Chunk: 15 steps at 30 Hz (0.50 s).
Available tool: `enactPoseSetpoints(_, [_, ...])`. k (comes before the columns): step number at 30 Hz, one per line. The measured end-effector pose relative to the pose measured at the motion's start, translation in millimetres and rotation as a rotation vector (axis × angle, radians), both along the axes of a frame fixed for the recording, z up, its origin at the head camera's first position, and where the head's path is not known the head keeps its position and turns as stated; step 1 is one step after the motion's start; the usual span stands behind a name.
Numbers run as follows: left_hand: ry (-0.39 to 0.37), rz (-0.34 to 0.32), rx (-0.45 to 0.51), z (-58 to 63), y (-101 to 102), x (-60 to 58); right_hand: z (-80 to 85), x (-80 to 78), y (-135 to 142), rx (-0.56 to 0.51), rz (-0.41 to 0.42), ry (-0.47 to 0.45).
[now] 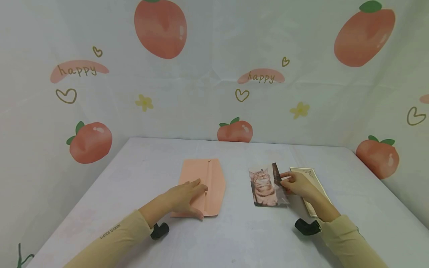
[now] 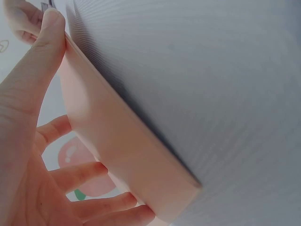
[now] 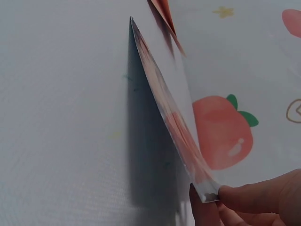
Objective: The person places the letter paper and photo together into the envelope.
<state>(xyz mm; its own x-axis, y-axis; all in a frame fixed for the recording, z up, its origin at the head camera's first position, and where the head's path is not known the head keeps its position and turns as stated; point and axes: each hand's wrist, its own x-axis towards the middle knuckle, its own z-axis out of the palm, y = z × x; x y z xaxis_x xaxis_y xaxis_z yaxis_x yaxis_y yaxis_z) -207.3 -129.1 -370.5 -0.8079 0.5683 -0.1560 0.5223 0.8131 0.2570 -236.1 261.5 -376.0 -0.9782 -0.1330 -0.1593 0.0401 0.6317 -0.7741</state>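
A pink paper envelope (image 1: 192,171) lies left of centre on the table, its pointed flap spread out to the right. Over its lower part my left hand (image 1: 186,195) rests with the fingers spread; in the left wrist view the thumb (image 2: 51,42) is at a corner of the envelope (image 2: 122,146), and the fingertips touch its surface. My right hand (image 1: 298,184) pinches the right edge of a cat photo (image 1: 264,186) between thumb and fingers. That edge is tilted up, and in the right wrist view the photo (image 3: 164,108) casts a shadow on the table.
Partly hidden under the right forearm is a cream card with a dark corner ornament (image 1: 310,178). Black wrist pieces (image 1: 306,226) stick out from both sleeves. Behind the white table (image 1: 234,242) hangs a fruit-printed curtain (image 1: 207,74).
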Motion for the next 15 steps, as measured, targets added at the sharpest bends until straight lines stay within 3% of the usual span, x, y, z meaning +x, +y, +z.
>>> enactPoseSetpoints(15, [0.008, -0.008, 0.01, 2.4, 0.6, 1.9, 9.6, 2.2, -0.8, -0.025, -0.001, 0.044])
